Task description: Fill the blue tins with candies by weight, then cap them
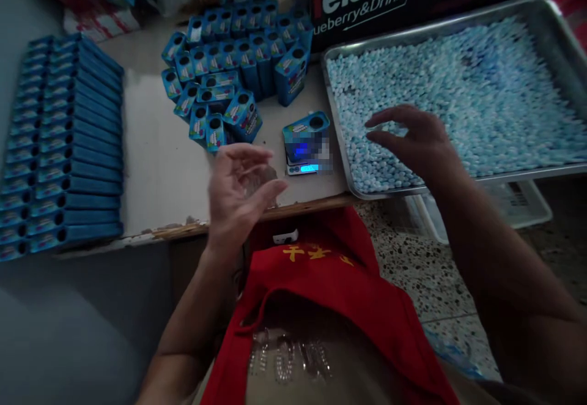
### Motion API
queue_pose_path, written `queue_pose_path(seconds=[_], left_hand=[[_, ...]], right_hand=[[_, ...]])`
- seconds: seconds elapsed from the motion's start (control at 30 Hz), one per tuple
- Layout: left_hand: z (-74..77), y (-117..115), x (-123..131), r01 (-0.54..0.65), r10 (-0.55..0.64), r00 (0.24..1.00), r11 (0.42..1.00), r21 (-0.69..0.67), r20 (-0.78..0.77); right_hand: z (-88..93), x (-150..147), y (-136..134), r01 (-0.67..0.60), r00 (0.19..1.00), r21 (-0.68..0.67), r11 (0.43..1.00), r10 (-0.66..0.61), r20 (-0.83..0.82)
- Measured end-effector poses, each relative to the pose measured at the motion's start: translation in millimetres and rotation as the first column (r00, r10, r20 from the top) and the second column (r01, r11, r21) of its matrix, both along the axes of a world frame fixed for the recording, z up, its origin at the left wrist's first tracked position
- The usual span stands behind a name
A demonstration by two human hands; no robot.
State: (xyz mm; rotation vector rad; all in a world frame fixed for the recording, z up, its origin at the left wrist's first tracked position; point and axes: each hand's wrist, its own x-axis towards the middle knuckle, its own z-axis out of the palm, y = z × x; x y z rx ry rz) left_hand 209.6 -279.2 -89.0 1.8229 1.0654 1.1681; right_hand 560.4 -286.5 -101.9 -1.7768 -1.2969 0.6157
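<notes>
Left hand (233,203): over the table's (151,154) front edge, palm turned inward, fingers curled, thumb well apart. A clear item (270,178) shows between fingers and thumb; cannot tell whether the grip has it or it lies behind.

Right hand (422,142): over the near-left part of the tray (385,195). Grip part open, finger and thumb tips apart; nothing seen between them.

Pellets (413,74): pale blue and white, many, spread through the tray. Risk: spill over the near rim, from a hasty scoop or a wrist dragged across it.

Box (300,127), blue, one: on the scale (294,170), between the hands, round hole upward; display lit, figure unreadable. Risks: false reading, from a finger or sleeve leaning on it; pellets missing the small hole, from a badly aimed pour.

Loose boxes (247,59), blue, one lot: upright, behind the left hand, some askew. Risk: toppling, from a knuckle brushing the nearest.

Packed rows (96,148), blue, two: at table's left, reaching the front edge. Risk: end boxes falling, from a knock by the left elbow.
</notes>
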Motion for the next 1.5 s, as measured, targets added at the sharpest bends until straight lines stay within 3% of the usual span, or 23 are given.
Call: queue_pose_path(seconds=[0.07, 0.1, 0.2, 0.27, 0.33, 0.4, 0.5, 0.6, 0.73, 0.87, 0.93, 0.97, 1.0, 1.07, 1.1, 1.17, 1.23, 1.3, 1.4, 1.47, 1.5], left_hand=[[-28.6, 34.0, 25.8, -0.004, 0.008, 0.997, 0.999, 0.042, -0.081], [-41.7, 48.8, 37.3, -0.005, 0.013, 0.989, 0.998, 0.055, -0.146], [-65.7, 79.3, 60.9, 0.011, 0.018, 0.958, 0.995, 0.101, -0.286], [-66.4, 88.4, 67.8, 0.052, -0.009, 0.950, 0.990, 0.128, -0.311], [-59.1, 92.0, 70.0, 0.109, -0.029, 0.938, 0.971, 0.214, -0.345], [-50.4, 94.0, 69.9, 0.191, -0.024, 0.907, 0.913, 0.361, -0.421], [-46.0, 99.6, 69.9, 0.326, 0.001, 0.846, 0.791, 0.518, -0.534], [-52.1, 107.0, 71.9, 0.363, 0.054, 0.810, 0.736, 0.572, -0.584], [-59.0, 109.9, 74.4, 0.296, 0.143, 0.833, 0.701, 0.648, -0.534], [-58.0, 107.9, 80.4, 0.246, 0.117, 0.850, 0.773, 0.584, -0.513], [-54.9, 106.3, 84.9, 0.191, 0.101, 0.874, 0.828, 0.527, -0.475], [-52.3, 105.1, 86.6, 0.150, 0.096, 0.895, 0.855, 0.497, -0.435], [-48.6, 103.5, 87.2, 0.099, 0.093, 0.921, 0.883, 0.458, -0.378], [-37.9, 100.2, 83.6, -0.009, 0.092, 0.967, 0.943, 0.332, -0.238], [-30.7, 99.5, 78.5, -0.048, 0.092, 0.981, 0.968, 0.248, -0.169], [-12.7, 103.4, 60.5, -0.090, 0.096, 0.994, 0.991, 0.101, -0.059], [10.3, 119.2, 30.0, -0.119, 0.120, 0.993, 0.989, 0.082, -0.004], [38.4, 150.7, -13.2, -0.173, 0.182, 0.983, 0.964, 0.204, -0.025], [84.9, 230.5, -90.4, -0.254, 0.352, 0.924, 0.860, 0.443, -0.153], [111.8, 301.4, -136.7, -0.310, 0.455, 0.864, 0.817, 0.487, -0.214], [122.3, 338.8, -155.5, -0.339, 0.479, 0.844, 0.824, 0.454, -0.240]], right_hand=[[0.7, 2.6, 7.3, -0.033, 0.978, 0.067, 0.997, 0.018, 0.207], [0.4, 1.4, 11.3, -0.053, 0.976, 0.079, 0.995, 0.035, 0.215], [-4.8, -11.1, 22.0, -0.116, 0.989, 0.046, 0.992, 0.120, -0.083], [-11.8, -23.4, 25.8, -0.148, 0.915, 0.001, 0.989, 0.137, -0.380], [-19.5, -34.7, 26.9, -0.188, 0.770, -0.055, 0.981, 0.112, -0.628], [-25.4, -42.7, 26.8, -0.213, 0.604, -0.119, 0.970, 0.035, -0.796], [-28.5, -47.1, 27.6, -0.197, 0.377, -0.164, 0.967, -0.080, -0.923], [-27.2, -45.7, 30.8, -0.167, 0.257, -0.135, 0.977, -0.089, -0.962], [-27.0, -43.5, 35.2, -0.194, 0.241, -0.093, 0.977, -0.044, -0.970], [-28.6, -44.5, 39.5, -0.180, 0.275, -0.057, 0.982, -0.005, -0.961], [-26.3, -42.2, 41.9, -0.157, 0.380, -0.044, 0.987, 0.019, -0.925], [-24.1, -39.4, 42.5, -0.139, 0.491, -0.042, 0.989, 0.032, -0.871], [-21.7, -35.4, 42.4, -0.110, 0.643, -0.040, 0.993, 0.040, -0.764], [-19.1, -23.7, 39.6, -0.017, 0.944, -0.005, 1.000, 0.014, -0.330], [-20.7, -16.4, 37.3, 0.034, 0.999, 0.049, 0.998, -0.034, -0.020], [-32.5, 0.1, 33.8, 0.071, 0.894, 0.142, 0.987, -0.127, 0.431], [-54.4, 15.1, 34.4, 0.060, 0.829, 0.222, 0.973, -0.172, 0.532], [-78.1, 24.1, 37.2, 0.064, 0.828, 0.292, 0.954, -0.214, 0.518], [-97.1, 24.5, 36.4, 0.030, 0.848, 0.339, 0.940, -0.203, 0.489], [-94.6, 19.5, 31.5, 0.026, 0.876, 0.331, 0.943, -0.182, 0.447], [-89.9, 16.8, 28.9, 0.049, 0.879, 0.336, 0.941, -0.200, 0.433]])
